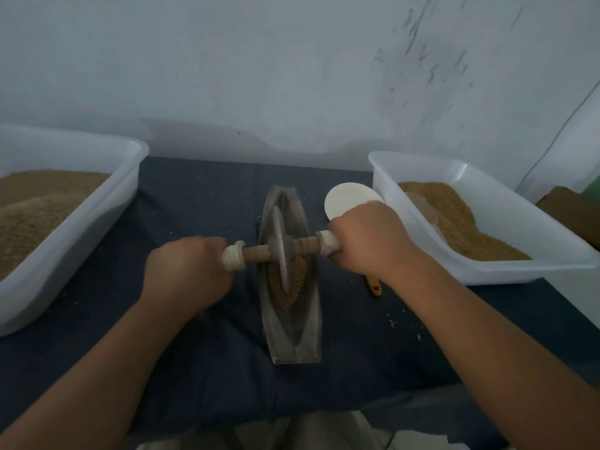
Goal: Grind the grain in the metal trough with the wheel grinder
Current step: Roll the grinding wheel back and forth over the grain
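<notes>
Left hand (188,271), right hand (367,238) each clamped round axle ends of wheel grinder (281,251); wheel between them, apparently touching grain (297,271) in metal trough (292,336), midway between worktop (201,206) side edges.

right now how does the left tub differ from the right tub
The left tub holds a deep heap of grain; the right tub a lower, sloping pile with bare floor showing. The left tub runs off the frame; the right tub shows nearly whole. Both are white plastic, flanking the trough.
</notes>
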### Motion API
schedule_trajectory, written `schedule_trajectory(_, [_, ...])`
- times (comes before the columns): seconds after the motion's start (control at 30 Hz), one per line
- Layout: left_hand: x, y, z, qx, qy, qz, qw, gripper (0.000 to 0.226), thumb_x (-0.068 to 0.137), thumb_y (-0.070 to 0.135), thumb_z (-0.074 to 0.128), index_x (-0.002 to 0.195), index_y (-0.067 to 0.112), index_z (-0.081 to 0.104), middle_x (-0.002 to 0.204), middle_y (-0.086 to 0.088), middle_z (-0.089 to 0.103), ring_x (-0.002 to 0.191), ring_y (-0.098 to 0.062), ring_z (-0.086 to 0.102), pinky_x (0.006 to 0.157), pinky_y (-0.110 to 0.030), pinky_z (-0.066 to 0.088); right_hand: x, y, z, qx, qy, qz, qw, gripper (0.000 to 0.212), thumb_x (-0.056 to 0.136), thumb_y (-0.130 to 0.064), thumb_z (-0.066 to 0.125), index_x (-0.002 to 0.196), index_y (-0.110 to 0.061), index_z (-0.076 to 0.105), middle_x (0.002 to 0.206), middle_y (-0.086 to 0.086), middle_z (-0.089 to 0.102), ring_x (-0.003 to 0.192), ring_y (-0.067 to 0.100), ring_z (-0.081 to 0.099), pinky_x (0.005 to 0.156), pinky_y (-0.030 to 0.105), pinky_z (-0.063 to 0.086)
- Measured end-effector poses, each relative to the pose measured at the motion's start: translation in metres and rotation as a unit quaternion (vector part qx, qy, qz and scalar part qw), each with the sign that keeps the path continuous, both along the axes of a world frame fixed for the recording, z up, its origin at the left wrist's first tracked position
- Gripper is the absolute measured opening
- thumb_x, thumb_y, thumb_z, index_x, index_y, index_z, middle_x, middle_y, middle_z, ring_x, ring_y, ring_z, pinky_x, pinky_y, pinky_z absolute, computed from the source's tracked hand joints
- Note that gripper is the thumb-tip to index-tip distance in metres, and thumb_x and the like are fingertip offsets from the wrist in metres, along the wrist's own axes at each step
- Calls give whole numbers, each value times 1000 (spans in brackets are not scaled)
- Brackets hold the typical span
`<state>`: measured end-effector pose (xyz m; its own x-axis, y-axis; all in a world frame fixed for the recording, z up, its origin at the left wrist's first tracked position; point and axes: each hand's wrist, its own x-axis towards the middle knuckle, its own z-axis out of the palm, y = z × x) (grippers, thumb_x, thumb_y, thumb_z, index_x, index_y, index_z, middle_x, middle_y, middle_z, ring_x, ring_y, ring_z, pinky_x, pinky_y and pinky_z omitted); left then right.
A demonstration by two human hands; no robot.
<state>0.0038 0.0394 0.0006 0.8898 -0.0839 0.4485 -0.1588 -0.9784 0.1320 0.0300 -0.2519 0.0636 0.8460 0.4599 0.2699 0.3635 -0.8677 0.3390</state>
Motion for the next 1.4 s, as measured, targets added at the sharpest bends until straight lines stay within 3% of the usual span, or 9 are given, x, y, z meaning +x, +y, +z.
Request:
schedule_trajectory(0.13, [-4, -2, 8, 55, 12, -4, 998, 40, 96, 58, 50, 66, 31, 45, 60, 12, 49, 50, -7, 44, 48, -25, 29, -16, -10, -3, 56, 97, -12, 994, 18, 87, -44, 69, 90, -31, 57, 80, -8, 60, 74, 20, 64, 63, 38, 55])
schedule_trajectory(0.23, [-2, 1, 22, 122, 36, -32, 991, 37, 90, 60, 52, 68, 31, 46, 62, 11, 49, 52, -6, 43, 48, -27, 27, -31, -20, -11, 111, 130, -19, 985, 48, 84, -50, 71, 129, -37, 57, 93, -8, 70, 82, 22, 69, 63, 36, 55])
schedule_trajectory(0.33, [12, 6, 41, 172, 90, -103, 976, 34, 77, 64, 52, 65, 32, 50, 62, 13, 51, 54, -2, 42, 51, -29, 34, -30, -15, -20, 109, 135, -62, 983, 22, 83, -52, 68, 81, -32, 60, 72, -10, 61, 65, 15, 61, 52, 31, 43])
schedule_trajectory(0.43, [34, 0, 45, 160, 151, -149, 964, 34, 79, 58, 56, 63, 28, 55, 73, 9, 54, 63, -11, 55, 60, -34, 52, -18, -8, -37, 85, 52, -90, 991, 36, 86, -46, 65, 63, -29, 43, 59, -8, 49, 51, 7, 41, 46, 26, 22])
schedule_trajectory(0.73, [72, -19, 52, 147, 156, -68, 974, 40, 85, 58, 56, 68, 23, 59, 69, 5, 61, 64, -19, 61, 62, -35, 55, 27, -4, -30, 129, 83, -94, 984, 32, 91, -42, 62, 65, -28, 49, 66, -6, 56, 60, 16, 54, 56, 32, 48])
schedule_trajectory(0.93, [17, 3, 26, 177, 57, -97, 978, 31, 75, 54, 53, 58, 29, 46, 53, 12, 45, 45, -7, 39, 46, -23, 25, -18, -24, -40, 88, 67, -26, 993, 30, 75, -58, 49, 60, -33, 40, 54, -11, 45, 47, 4, 42, 42, 24, 28])
schedule_trajectory(1.2, [83, -17, 34, 76, 144, -21, 986, 33, 85, 51, 55, 68, 24, 61, 70, 6, 62, 62, -16, 58, 56, -29, 45, 49, 11, -13, 84, 34, -81, 993, 38, 92, -33, 64, 64, -28, 40, 66, -5, 51, 64, 21, 55, 60, 32, 43])
schedule_trajectory(1.3, [63, -8, 33, 90, 162, -52, 981, 30, 83, 48, 58, 64, 25, 57, 65, 8, 59, 58, -14, 56, 52, -28, 41, 26, 1, -12, 88, 88, -70, 990, 31, 92, -39, 65, 68, -28, 49, 71, -5, 58, 69, 19, 60, 65, 36, 53])
schedule_trajectory(1.4, [21, 6, 20, 163, 41, -104, 980, 34, 69, 51, 60, 53, 29, 40, 48, 12, 40, 42, -4, 34, 44, -19, 20, -6, -18, -13, 84, 231, -57, 968, 23, 81, -51, 63, 69, -32, 59, 66, -8, 62, 59, 5, 59, 51, 28, 43])
